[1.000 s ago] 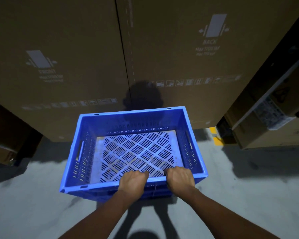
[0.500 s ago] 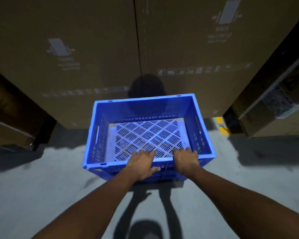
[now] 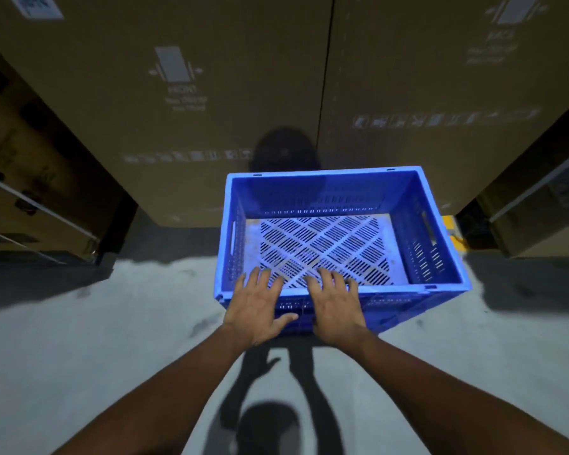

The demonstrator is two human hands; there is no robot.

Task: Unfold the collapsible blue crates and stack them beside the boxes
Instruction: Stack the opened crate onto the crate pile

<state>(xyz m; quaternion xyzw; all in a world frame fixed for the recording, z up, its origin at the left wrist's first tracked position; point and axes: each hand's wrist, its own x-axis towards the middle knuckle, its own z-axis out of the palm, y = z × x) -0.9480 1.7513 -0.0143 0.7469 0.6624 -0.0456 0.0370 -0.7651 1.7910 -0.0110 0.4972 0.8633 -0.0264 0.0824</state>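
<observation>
Left hand (image 3: 257,307), right hand (image 3: 337,307) over blue crate (image 3: 309,192)

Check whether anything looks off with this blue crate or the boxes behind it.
Nothing stands out. The blue crate is fully unfolded, walls upright, empty, sitting on the floor before the cardboard boxes. The left hand and right hand lie open over its near rim.

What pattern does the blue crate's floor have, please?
The crate floor shows a diagonal lattice of diamond panels filled with dark slots; head view.

Crate (image 3: 418,205) on floor (image 3: 79,339) in front of boxes (image 3: 211,110); both hands over its near rim.
</observation>
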